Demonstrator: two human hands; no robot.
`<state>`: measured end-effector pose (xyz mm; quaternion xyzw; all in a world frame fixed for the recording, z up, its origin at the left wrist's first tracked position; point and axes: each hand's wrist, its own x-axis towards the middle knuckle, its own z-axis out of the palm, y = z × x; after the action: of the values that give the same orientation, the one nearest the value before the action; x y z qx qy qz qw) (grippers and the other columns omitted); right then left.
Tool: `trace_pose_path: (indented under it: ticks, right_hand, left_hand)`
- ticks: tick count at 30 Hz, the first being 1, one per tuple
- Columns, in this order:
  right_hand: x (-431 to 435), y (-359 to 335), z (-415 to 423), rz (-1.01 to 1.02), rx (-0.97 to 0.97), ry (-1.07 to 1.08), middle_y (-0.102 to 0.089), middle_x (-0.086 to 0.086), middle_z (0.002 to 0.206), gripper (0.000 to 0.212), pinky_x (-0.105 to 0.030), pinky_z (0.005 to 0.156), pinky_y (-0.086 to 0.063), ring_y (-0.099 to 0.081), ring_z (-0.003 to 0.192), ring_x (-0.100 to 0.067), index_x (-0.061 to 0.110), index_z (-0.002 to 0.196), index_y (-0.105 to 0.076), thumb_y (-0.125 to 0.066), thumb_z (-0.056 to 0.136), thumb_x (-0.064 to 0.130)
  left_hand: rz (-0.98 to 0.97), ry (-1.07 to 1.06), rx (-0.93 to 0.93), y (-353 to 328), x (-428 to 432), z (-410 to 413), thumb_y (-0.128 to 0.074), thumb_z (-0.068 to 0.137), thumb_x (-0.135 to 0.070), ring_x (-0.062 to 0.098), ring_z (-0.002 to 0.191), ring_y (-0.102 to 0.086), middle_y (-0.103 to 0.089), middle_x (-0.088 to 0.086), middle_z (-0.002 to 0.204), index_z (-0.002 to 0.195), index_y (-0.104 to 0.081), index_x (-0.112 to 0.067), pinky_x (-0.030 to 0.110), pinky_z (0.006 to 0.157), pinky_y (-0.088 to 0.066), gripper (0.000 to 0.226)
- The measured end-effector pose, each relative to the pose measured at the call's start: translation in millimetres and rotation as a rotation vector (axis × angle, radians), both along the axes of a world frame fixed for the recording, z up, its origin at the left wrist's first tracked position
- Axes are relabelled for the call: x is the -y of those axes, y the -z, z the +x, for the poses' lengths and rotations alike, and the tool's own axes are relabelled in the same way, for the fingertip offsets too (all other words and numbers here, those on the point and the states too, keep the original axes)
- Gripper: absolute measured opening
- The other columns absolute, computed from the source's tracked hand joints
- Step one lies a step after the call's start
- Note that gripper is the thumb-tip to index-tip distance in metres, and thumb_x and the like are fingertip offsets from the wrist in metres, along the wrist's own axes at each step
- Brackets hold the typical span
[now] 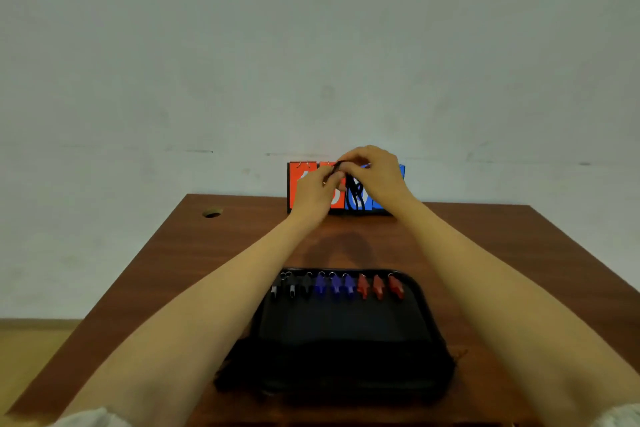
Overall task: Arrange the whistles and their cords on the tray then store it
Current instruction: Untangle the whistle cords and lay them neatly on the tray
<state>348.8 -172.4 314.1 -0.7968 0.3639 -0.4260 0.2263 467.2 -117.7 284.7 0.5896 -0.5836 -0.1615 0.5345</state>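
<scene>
Head view: my left hand (317, 189) and right hand (375, 173) pinch a thin black cord (353, 192) (coiling it, I reckon).
Next: lay it on the shallow black tray (427, 308).

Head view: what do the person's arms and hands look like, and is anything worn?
The left hand and right hand are ungloved, forearms bare, no watch. Pale, whitish sleeve edges show at the bottom corners: left sleeve, right sleeve.
</scene>
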Motion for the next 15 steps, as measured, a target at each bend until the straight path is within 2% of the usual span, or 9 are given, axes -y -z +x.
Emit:
trace_pose_path:
  ticks: [3,6,8,10,12,13,15]
  right_hand:
    - [-23,-21,-13,0.056,0.085,-0.017,-0.071,0.001,0.085,0.008,-0.002,0.067,-0.044,-0.062,0.077,-0.006,0.011,0.088,-0.073,-0.071,0.083,0.015]
    - [-41,-30,-24,0.105,0.028,-0.049,-0.068,0.006,0.074,0.005,-0.012,0.060,-0.047,-0.059,0.064,-0.004,0.017,0.081,-0.071,-0.075,0.080,0.020]
    - [-50,-34,-29,0.168,0.044,-0.105,-0.069,-0.002,0.076,0.006,-0.018,0.063,-0.050,-0.060,0.057,-0.004,0.013,0.083,-0.073,-0.073,0.082,0.019]
    - [-59,-40,-34,0.224,0.124,-0.149,-0.070,-0.009,0.081,0.013,-0.018,0.063,-0.053,-0.061,0.056,-0.004,0.005,0.091,-0.073,-0.068,0.086,0.015]
    - [-67,-47,-38,0.182,0.103,-0.122,-0.071,-0.004,0.086,0.018,-0.013,0.059,-0.048,-0.059,0.059,-0.005,0.004,0.095,-0.074,-0.066,0.088,0.019]
    - [-72,-52,-40,0.141,0.070,-0.100,-0.072,-0.001,0.086,0.019,-0.012,0.058,-0.045,-0.058,0.063,-0.007,0.006,0.095,-0.075,-0.065,0.088,0.022]
    - [-79,-60,-42,0.092,0.044,-0.078,-0.072,0.004,0.086,0.019,-0.015,0.061,-0.043,-0.057,0.072,-0.010,0.009,0.093,-0.075,-0.065,0.088,0.025]
  left_hand:
    - [-0.012,0.001,0.001,-11,-20,0,-0.047,0.098,-0.022,0.003,0.052,-0.045,-0.059,-0.008,0.068,0.095,-0.065,-0.010,0.009,0.051,-0.037,0.022]
    - [0.008,0.007,0.092,-14,-41,1,-0.047,0.098,-0.022,0.003,0.051,-0.044,-0.056,-0.010,0.065,0.084,-0.061,-0.013,0.011,0.051,-0.035,0.022]
    - [0.042,-0.004,0.132,-15,-53,1,-0.047,0.098,-0.024,0.005,0.053,-0.044,-0.057,-0.007,0.064,0.080,-0.060,-0.011,0.014,0.054,-0.033,0.026]
    - [0.090,-0.007,0.137,-17,-62,1,-0.047,0.098,-0.024,0.009,0.053,-0.043,-0.061,0.000,0.070,0.084,-0.063,-0.004,0.023,0.057,-0.035,0.029]
    - [0.128,-0.011,0.157,-20,-73,2,-0.046,0.098,-0.022,0.011,0.054,-0.044,-0.063,0.001,0.074,0.090,-0.065,-0.005,0.026,0.057,-0.035,0.027]
    - [0.146,-0.014,0.187,-21,-78,3,-0.045,0.097,-0.019,0.013,0.059,-0.048,-0.065,0.001,0.078,0.096,-0.066,-0.007,0.024,0.058,-0.036,0.024]
    - [0.183,-0.002,0.235,-25,-90,6,-0.046,0.093,-0.008,0.015,0.084,-0.057,-0.067,0.004,0.098,0.110,-0.066,-0.012,0.020,0.068,-0.041,0.027]
